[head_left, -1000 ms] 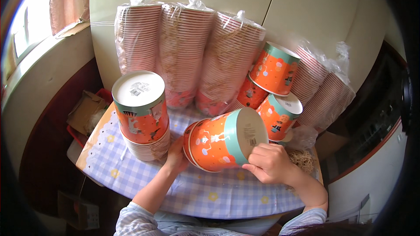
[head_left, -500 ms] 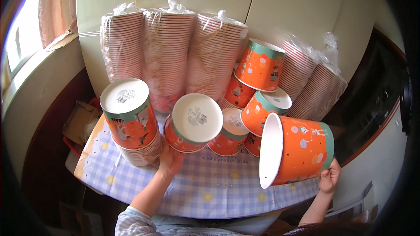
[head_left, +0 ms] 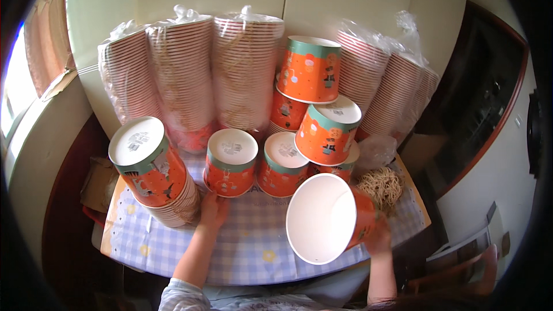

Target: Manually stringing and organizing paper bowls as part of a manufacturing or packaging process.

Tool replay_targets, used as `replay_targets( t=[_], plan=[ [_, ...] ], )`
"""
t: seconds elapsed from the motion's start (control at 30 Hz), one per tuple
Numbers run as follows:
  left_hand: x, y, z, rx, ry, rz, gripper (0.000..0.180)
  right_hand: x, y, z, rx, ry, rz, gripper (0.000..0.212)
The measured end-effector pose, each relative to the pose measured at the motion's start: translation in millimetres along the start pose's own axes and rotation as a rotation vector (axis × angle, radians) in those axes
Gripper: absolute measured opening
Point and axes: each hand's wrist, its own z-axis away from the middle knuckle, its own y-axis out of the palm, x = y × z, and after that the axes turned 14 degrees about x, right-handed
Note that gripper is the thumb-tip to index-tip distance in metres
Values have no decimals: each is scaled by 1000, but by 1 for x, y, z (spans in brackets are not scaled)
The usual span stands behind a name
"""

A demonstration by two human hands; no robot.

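Orange-and-green paper buckets stand about the table. My right hand (head_left: 378, 238) grips one paper bucket (head_left: 363, 216) by its side near the base; it is tilted, its white open mouth facing me. My left hand (head_left: 213, 212) is at the lower rim of an upside-down paper bucket (head_left: 230, 178) on the table, fingers closed at its edge and partly hidden. Left of that hand rises a nested stack of upside-down buckets (head_left: 151, 175). Another upside-down bucket (head_left: 282, 181) stands to the right, beside a bucket (head_left: 327, 135) resting on a lower one. Behind, an upside-up bucket (head_left: 310, 69) tops another.
Tall bagged stacks of nested buckets (head_left: 245, 75) line the back against a pale cabinet, with more bagged stacks (head_left: 391, 89) at right. A bundle of tan cord or rubber bands (head_left: 381, 189) lies at the table's right. A checked cloth (head_left: 253, 253) covers the table.
The bucket at my left hand has gone from tilted and raised to standing upside down on the table. The right-hand bucket has moved left and turned its mouth toward me. The view has shifted.
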Motion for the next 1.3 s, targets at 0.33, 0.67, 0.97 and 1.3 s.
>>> replay_targets(
  t=[0.33,0.67,0.97,1.3],
  plan=[
    [9,6,10,-21,40,-815,57,-66,12,19,-247,133,-646,35],
    [6,62,34,15,588,-1535,35,-94,15,27,-295,211,-659,38],
    [1,152,16,481,-175,-1160,32,-105,-9,49,-313,540,-220,29],
    [12,200,-6,968,-126,-1863,16,-64,-36,-12,264,747,735,23]
  ],
)
